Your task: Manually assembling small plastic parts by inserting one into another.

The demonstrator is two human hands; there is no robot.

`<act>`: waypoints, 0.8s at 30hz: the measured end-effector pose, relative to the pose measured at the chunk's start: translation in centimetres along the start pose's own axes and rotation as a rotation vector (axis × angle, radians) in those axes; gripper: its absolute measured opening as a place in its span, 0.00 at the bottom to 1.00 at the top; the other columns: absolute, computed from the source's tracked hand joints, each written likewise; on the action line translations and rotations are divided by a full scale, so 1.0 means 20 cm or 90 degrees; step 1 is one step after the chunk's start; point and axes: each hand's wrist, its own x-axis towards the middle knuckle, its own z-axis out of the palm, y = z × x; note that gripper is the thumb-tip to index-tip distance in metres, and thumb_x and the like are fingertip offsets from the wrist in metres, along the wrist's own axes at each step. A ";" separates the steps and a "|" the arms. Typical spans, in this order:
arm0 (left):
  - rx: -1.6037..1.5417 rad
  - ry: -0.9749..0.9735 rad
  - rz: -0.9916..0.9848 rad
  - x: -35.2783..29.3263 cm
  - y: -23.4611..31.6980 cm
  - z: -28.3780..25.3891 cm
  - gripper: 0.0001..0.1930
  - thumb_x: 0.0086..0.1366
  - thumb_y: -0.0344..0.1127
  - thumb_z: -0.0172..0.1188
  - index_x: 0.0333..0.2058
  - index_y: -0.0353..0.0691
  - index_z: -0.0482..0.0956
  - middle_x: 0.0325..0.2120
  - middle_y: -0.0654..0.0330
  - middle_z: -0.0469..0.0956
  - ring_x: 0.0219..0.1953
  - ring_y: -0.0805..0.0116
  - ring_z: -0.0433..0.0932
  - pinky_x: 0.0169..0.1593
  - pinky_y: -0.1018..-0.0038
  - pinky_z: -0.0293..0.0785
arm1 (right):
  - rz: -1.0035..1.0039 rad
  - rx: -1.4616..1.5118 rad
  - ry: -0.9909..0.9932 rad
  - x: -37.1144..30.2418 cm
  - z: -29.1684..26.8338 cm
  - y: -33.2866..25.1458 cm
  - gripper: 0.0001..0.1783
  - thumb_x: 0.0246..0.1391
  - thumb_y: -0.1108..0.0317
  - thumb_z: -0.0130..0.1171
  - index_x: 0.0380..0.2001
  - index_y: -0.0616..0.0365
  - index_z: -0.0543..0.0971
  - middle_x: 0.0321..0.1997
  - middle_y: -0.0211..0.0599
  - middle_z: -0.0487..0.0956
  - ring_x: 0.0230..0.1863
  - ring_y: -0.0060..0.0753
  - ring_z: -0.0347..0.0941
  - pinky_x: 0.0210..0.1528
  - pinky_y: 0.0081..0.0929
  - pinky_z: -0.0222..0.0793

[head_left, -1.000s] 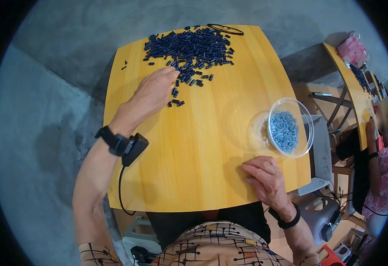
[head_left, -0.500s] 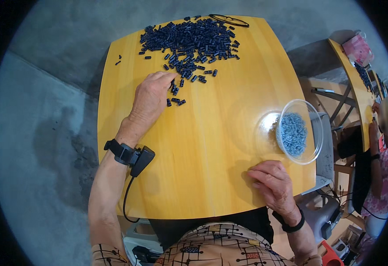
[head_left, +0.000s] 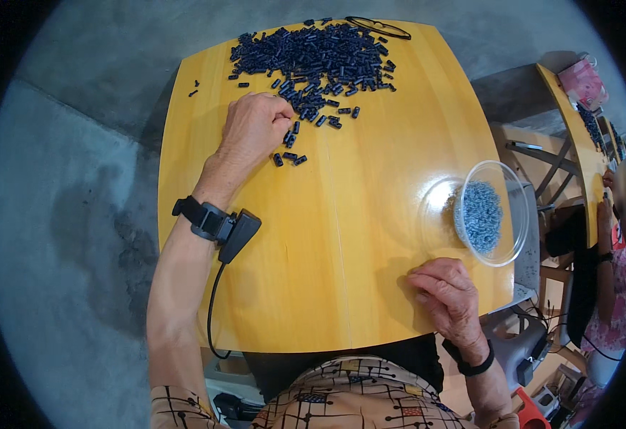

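A large heap of small dark navy plastic pieces (head_left: 320, 53), short and blocky with holes, covers the far part of the yellow table. My left hand (head_left: 255, 125) is at the heap's near left edge, its fingers curled in; their tips are partly hidden, so I cannot tell what they hold. A few loose pieces (head_left: 289, 156) lie just right of that wrist. My right hand (head_left: 447, 297) hovers or rests by the near right edge, with fingers bent together against the thumb; anything in them is hidden. Beyond it, a clear plastic bowl (head_left: 514, 247) contains many tiny silvery-blue parts (head_left: 481, 214).
Black-framed glasses (head_left: 377, 28) lie at the table's far edge. Two tiny dark bits (head_left: 194, 89) sit far left. A cable (head_left: 213, 314) hangs from the device on my left wrist. At right, another person sits at a second table (head_left: 567, 114) bearing similar dark pieces.
My left hand has shifted slightly up and right along the heap's edge, its fingers curling in more. The right hand keeps nearly the same pose. The whole view has moved a little.
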 end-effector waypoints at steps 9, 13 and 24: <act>-0.064 0.093 0.011 -0.11 0.08 -0.11 0.06 0.55 0.31 0.59 0.30 0.37 0.81 0.25 0.55 0.77 0.33 0.58 0.74 0.39 0.66 0.70 | -0.008 0.000 0.009 0.00 0.01 0.01 0.18 0.35 0.80 0.62 0.36 0.57 0.80 0.38 0.35 0.78 0.42 0.40 0.72 0.46 0.33 0.68; -0.112 0.044 -0.023 -0.26 0.16 -0.10 0.05 0.55 0.29 0.60 0.30 0.37 0.81 0.25 0.56 0.77 0.34 0.59 0.74 0.39 0.68 0.70 | -0.003 0.007 0.015 0.00 0.00 0.00 0.17 0.36 0.80 0.62 0.35 0.58 0.80 0.37 0.37 0.78 0.42 0.41 0.72 0.46 0.32 0.68; -0.039 0.081 -0.038 -0.33 0.27 -0.02 0.06 0.52 0.29 0.62 0.31 0.37 0.80 0.26 0.56 0.76 0.31 0.57 0.76 0.34 0.67 0.72 | -0.016 0.006 0.020 -0.01 -0.01 0.00 0.15 0.37 0.80 0.61 0.34 0.60 0.80 0.37 0.38 0.77 0.42 0.43 0.71 0.44 0.33 0.68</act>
